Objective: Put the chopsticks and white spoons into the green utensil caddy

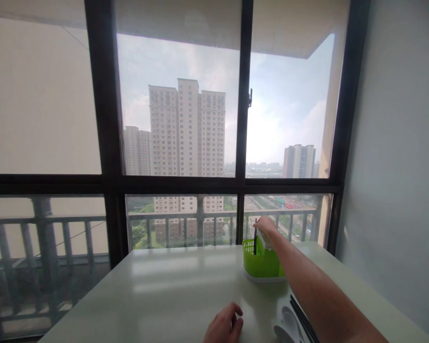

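Observation:
My right hand (265, 225) reaches to the far side of the table and pinches the upper end of thin black chopsticks (255, 244). They stand nearly upright, their lower part inside a bright green utensil holder (259, 265) with a perforated side and a pale base. My forearm covers the holder's right part. Near the front edge of the view, my left hand (223, 325) rests on the white table (171, 295). Its fingers are loosely bent, the thumb stands apart, and nothing shows in it.
White spoons (289, 323) and several black chopsticks (303, 317) lie on the table beneath my right forearm. A dark-framed window (241, 186) rises behind the table, with a railing and tall buildings outside. A pale wall (396, 181) stands on the right.

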{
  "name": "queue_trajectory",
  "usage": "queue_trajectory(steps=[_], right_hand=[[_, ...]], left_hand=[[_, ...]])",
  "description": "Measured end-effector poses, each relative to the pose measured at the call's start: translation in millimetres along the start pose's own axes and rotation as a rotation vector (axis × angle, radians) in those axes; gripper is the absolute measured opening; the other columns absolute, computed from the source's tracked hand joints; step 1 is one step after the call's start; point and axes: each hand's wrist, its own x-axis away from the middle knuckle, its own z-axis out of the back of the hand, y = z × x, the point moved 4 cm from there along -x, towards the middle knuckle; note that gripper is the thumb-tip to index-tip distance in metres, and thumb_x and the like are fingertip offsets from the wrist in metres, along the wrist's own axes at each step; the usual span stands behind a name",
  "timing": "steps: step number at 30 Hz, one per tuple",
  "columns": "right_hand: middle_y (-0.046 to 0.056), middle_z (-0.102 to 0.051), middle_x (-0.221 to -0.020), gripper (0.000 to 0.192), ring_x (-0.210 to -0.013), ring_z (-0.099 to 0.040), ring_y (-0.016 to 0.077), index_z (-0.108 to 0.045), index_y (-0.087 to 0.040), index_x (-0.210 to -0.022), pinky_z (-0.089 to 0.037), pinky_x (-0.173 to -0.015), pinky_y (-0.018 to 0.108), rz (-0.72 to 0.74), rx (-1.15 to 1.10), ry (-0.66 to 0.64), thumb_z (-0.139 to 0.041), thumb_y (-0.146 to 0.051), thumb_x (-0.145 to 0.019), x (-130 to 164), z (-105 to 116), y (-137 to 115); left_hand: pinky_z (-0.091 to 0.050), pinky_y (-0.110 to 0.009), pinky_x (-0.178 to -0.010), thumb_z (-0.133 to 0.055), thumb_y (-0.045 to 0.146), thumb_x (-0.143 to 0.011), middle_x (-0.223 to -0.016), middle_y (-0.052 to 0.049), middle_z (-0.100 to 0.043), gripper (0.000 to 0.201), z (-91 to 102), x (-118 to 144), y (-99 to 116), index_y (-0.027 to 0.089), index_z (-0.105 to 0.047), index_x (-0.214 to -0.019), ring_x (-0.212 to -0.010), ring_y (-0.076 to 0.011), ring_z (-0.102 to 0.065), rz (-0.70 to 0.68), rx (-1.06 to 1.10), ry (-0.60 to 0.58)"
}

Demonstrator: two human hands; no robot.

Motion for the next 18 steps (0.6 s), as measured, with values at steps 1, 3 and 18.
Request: queue_trajectory(steps=[1, 3, 18], right_hand=[[0.008, -0.07, -0.102, 0.026, -0.089, -0.067, 0.0199, -0.068, -0.012, -0.105, -0.055, -0.079, 0.036, -0.007, 0.016, -0.015, -0.066, -0.035, -0.093, 1.6, 3.9, -1.5], [0.01, -0.072, -0.094, 0.023, -0.086, -0.067, 0.0209, -0.071, -0.011, -0.094, -0.051, -0.076, 0.032, 0.0, 0.039, -0.01, -0.064, -0.032, -0.092, 8.1, 17.1, -5.3], [0.01, -0.068, -0.064, 0.02, -0.064, -0.07, 0.0288, -0.058, -0.022, -0.054, -0.046, -0.058, 0.035, -0.144, 0.409, -0.346, -0.073, -0.03, -0.066, 222.6, 22.6, 180.5]], left_hand=[[-0.046, -0.026, -0.083, -0.051, 0.021, -0.089, -0.091, -0.003, -0.072, 0.022, 0.7, 0.3, 1.0, 0.025, -0.065, -0.106, -0.087, -0.0178, -0.066, -0.004, 0.003, -0.002], [-0.046, -0.026, -0.083, -0.05, 0.021, -0.09, -0.092, -0.003, -0.072, 0.022, 2.4, 1.4, 3.0, 0.025, -0.065, -0.105, -0.089, -0.0181, -0.067, -0.007, 0.004, 0.001], [-0.042, -0.025, -0.077, -0.045, 0.03, -0.096, -0.086, -0.002, -0.07, 0.022, 15.2, 9.7, 16.7, 0.022, -0.063, -0.105, -0.084, -0.0185, -0.064, -0.053, 0.054, 0.075]])
